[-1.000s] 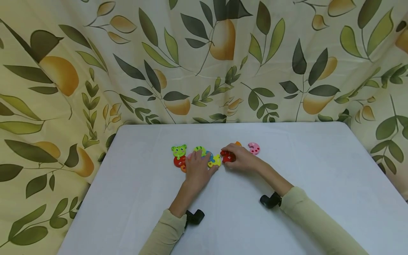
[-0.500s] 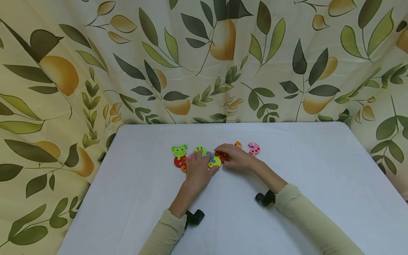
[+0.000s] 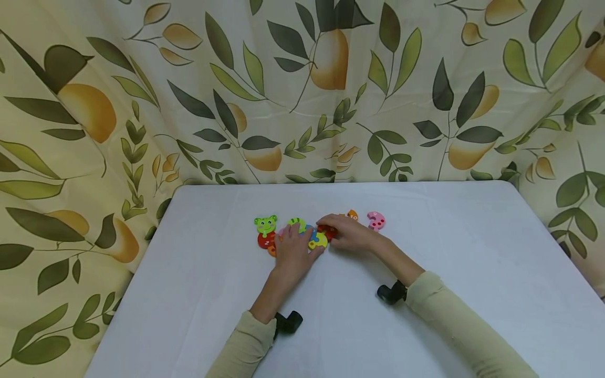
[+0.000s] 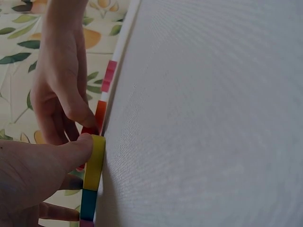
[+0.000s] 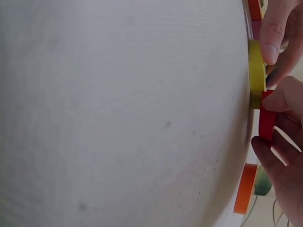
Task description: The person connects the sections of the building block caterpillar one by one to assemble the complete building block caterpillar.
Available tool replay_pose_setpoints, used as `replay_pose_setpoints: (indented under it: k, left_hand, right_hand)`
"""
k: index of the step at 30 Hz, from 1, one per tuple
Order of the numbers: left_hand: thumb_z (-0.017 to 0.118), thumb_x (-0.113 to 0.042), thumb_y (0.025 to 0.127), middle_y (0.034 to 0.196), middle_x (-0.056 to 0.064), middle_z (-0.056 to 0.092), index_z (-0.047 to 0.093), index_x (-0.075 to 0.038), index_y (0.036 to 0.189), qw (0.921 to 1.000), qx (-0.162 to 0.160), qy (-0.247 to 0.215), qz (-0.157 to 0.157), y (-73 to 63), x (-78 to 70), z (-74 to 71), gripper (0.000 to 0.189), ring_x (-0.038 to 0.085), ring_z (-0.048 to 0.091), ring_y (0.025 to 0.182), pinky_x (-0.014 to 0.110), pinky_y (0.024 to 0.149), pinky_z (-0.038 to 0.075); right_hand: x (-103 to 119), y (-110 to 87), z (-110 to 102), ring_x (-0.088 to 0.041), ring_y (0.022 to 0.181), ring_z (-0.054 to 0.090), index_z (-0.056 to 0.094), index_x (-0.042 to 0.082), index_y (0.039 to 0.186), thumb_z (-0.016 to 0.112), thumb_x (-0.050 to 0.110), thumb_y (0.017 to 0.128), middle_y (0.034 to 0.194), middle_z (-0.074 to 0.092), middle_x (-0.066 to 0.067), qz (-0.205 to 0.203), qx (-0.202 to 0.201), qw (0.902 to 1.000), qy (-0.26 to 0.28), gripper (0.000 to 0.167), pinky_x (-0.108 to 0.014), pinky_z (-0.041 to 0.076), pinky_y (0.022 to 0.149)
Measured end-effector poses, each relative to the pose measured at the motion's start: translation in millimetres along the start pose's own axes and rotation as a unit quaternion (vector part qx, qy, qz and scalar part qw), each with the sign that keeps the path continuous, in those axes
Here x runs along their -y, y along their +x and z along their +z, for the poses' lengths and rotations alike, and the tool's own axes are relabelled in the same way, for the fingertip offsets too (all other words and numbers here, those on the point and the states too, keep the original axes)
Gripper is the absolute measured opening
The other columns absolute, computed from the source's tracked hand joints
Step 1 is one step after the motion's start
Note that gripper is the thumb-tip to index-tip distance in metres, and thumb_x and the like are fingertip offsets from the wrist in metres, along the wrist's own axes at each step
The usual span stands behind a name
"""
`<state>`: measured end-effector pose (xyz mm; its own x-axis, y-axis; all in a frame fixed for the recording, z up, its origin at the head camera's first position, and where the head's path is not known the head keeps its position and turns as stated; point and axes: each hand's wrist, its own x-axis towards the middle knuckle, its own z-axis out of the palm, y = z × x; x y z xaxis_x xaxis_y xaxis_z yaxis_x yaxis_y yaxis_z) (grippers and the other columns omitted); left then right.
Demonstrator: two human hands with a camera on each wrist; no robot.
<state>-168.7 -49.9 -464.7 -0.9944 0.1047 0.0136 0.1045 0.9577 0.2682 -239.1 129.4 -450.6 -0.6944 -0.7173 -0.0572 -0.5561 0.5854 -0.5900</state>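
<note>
Flat colourful puzzle pieces form a linked row on the table, led by a smiling green animal head (image 3: pixel 266 224) with a red piece marked 2 (image 3: pixel 265 241) below it. My left hand (image 3: pixel 294 249) rests across the row, fingers spread and hiding several pieces; its thumb touches the yellow piece (image 4: pixel 95 163) and other fingertips touch a teal piece (image 4: pixel 88 204). At the row's right end my right hand (image 3: pixel 351 234) pinches a red puzzle piece (image 5: pixel 267 120) between thumb and fingers. That piece overlaps the yellow one's end, raised slightly above it.
To the right of the row lie a loose orange piece (image 3: pixel 353 214), partly behind the right hand, and a pink spotted piece (image 3: pixel 376 221). A white cloth covers the table (image 3: pixel 340 325). A leaf-patterned curtain (image 3: pixel 302 126) hangs behind its far edge.
My right hand has moved left with the red piece, from beside the yellow piece to right against it. More of the orange piece shows now. My left hand has stayed still.
</note>
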Motion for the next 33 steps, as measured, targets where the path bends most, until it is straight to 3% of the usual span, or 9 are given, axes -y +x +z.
replay_pose_setpoints:
  k: [19, 24, 28, 33]
  left_hand:
    - [0.062, -0.053, 0.089, 0.143, 0.013, 0.044, 0.052, -0.021, 0.140, 1.0000, -0.004, 0.000, 0.003, -1.1, 0.8, -0.1, 0.061, 0.033, 0.039, 0.136, 0.064, 0.110, 0.030]
    - [0.061, -0.053, 0.089, 0.145, 0.012, 0.043, 0.050, -0.022, 0.142, 1.0000, 0.001, 0.000, 0.002, -0.7, 1.1, 0.8, 0.062, 0.033, 0.038, 0.137, 0.063, 0.111, 0.030]
    - [0.062, -0.053, 0.089, 0.145, 0.011, 0.043, 0.051, -0.023, 0.141, 1.0000, 0.001, 0.004, -0.003, -0.8, 1.0, 1.7, 0.062, 0.031, 0.037, 0.137, 0.062, 0.111, 0.030]
    - [0.063, -0.053, 0.088, 0.146, 0.011, 0.043, 0.050, -0.023, 0.142, 0.9999, 0.005, 0.012, -0.005, -0.4, 0.9, 1.8, 0.063, 0.031, 0.037, 0.138, 0.062, 0.111, 0.031]
  right_hand:
    - [-4, 5.0, 1, -0.032, 0.133, 0.048, 0.052, 0.006, 0.138, 0.069, 0.005, 0.085, 0.142, 0.054, -0.012, 0.003, 0.024, 0.9996, -0.017, 0.056, -0.049, 0.041, 0.110]
    - [-1, 2.6, 1, -0.035, 0.139, 0.041, 0.051, 0.006, 0.140, 0.065, 0.004, 0.086, 0.145, 0.051, -0.013, 0.003, 0.031, 0.9987, -0.040, 0.056, -0.052, 0.036, 0.113]
    - [3, -6.8, -3, -0.037, 0.140, 0.039, 0.050, 0.004, 0.140, 0.065, 0.004, 0.085, 0.146, 0.049, -0.015, 0.012, 0.012, 0.9984, -0.054, 0.057, -0.053, 0.037, 0.112]
    - [-2, -33.3, -12, -0.039, 0.136, 0.041, 0.047, 0.002, 0.141, 0.069, 0.009, 0.085, 0.145, 0.049, -0.019, 0.053, -0.056, 0.9965, -0.034, 0.060, -0.057, 0.038, 0.109]
